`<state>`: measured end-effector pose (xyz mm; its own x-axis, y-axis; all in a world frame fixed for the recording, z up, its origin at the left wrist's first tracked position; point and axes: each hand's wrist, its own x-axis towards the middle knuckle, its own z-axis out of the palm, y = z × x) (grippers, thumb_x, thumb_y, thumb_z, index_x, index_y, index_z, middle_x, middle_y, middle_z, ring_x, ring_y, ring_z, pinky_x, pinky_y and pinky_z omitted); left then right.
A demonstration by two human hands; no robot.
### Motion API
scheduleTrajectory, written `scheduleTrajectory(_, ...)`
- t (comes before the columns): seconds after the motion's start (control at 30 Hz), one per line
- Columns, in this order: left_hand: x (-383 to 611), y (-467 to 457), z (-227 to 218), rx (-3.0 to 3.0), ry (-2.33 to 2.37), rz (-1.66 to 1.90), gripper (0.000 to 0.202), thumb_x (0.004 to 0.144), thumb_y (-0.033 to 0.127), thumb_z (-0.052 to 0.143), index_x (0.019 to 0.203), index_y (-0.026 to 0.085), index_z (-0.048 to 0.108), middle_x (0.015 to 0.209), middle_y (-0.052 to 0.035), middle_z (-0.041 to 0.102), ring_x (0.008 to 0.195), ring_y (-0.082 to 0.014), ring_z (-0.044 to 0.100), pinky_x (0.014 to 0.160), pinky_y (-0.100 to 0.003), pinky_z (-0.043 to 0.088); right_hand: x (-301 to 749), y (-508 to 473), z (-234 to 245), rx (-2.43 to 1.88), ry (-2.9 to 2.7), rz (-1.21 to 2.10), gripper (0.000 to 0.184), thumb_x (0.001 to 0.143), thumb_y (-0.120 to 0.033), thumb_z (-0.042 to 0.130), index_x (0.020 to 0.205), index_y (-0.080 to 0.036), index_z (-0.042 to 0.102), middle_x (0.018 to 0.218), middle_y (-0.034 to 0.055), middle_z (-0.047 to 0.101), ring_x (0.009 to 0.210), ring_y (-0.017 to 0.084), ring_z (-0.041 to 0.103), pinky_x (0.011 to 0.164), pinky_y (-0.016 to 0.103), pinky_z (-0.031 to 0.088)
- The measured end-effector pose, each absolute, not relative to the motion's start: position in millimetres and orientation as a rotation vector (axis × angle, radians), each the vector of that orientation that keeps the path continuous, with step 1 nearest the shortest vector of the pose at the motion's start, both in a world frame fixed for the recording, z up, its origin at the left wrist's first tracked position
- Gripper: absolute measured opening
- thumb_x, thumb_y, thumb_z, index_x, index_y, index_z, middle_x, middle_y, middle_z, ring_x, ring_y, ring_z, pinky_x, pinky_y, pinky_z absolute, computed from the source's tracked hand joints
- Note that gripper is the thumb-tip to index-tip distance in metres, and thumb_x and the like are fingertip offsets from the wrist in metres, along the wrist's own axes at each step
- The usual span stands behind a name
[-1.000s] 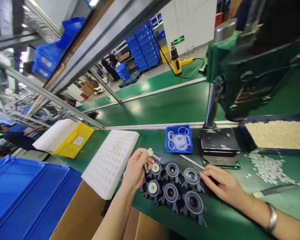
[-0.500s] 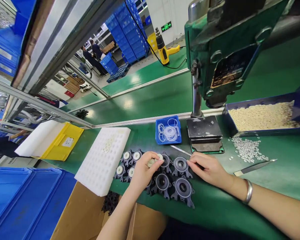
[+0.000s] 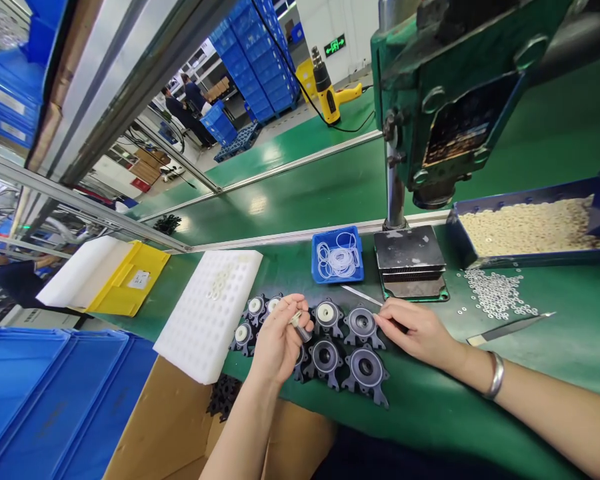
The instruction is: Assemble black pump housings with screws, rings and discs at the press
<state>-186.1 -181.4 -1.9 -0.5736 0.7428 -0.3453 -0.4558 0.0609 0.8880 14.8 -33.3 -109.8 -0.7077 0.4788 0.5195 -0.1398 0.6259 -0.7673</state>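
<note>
Several black round housings lie in two rows on the green bench; some carry a white insert, others are hollow. My left hand is closed round a small metal cylinder just left of the housings. My right hand rests on the bench with fingers pinched at the edge of a housing, beside thin metal tweezers; what the fingers hold is hidden.
A white foam tray lies to the left. Behind stand a small blue bin of white rings, a green press over a black plate, a bin of white parts, loose washers and a blade.
My left hand set a white insert into a housing, then drew back left holding the metal cylinder. My right hand stayed at the housing's edge.
</note>
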Motion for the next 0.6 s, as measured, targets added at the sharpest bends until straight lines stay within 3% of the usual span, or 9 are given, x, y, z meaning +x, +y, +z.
scheduleTrajectory(0.1, -179, -186, -3, 0.139, 1.316, 1.694, 0.014, 0.084, 0.017, 0.068, 0.097, 0.016, 0.067, 0.090, -0.0029, 0.056, 0.068, -0.0073, 0.051, 0.068, -0.023, 0.052, 15, -33, -111, -0.274, -2.125, 1.074, 0.020, 0.098, -0.021, 0.052, 0.080, -0.019, 0.062, 0.069, 0.0021, 0.059, 0.062, 0.014, 0.054, 0.060, 0.027, 0.042)
scheduleTrajectory(0.33, -157, -201, -17, 0.197, 1.371, 1.701, 0.014, 0.083, 0.022, 0.071, 0.096, 0.018, 0.068, 0.084, -0.0006, 0.053, 0.073, -0.0094, 0.052, 0.079, -0.026, 0.053, 16, -33, -109, -0.276, -2.136, 1.075, 0.019, 0.098, -0.020, 0.053, 0.081, -0.019, 0.061, 0.069, 0.0024, 0.059, 0.063, 0.014, 0.054, 0.061, 0.028, 0.042)
scheduleTrajectory(0.5, -138, -217, -40, 0.535, 1.762, 1.582, 0.012, 0.086, 0.032, 0.071, 0.096, 0.025, 0.070, 0.099, -0.0046, 0.059, 0.097, -0.0192, 0.060, 0.094, -0.032, 0.048, 17, -33, -109, -0.287, -2.137, 1.099, 0.019, 0.098, -0.021, 0.052, 0.082, -0.020, 0.062, 0.071, 0.0027, 0.060, 0.063, 0.014, 0.055, 0.061, 0.028, 0.043)
scheduleTrajectory(0.6, -132, -222, -37, 0.765, 1.935, 1.558, 0.005, 0.086, 0.030, 0.071, 0.090, 0.027, 0.073, 0.105, -0.0085, 0.059, 0.108, -0.0243, 0.059, 0.100, -0.036, 0.047, 18, -33, -109, -0.288, -2.130, 1.121, 0.018, 0.097, -0.020, 0.053, 0.082, -0.020, 0.061, 0.071, 0.0027, 0.060, 0.064, 0.014, 0.056, 0.062, 0.027, 0.044)
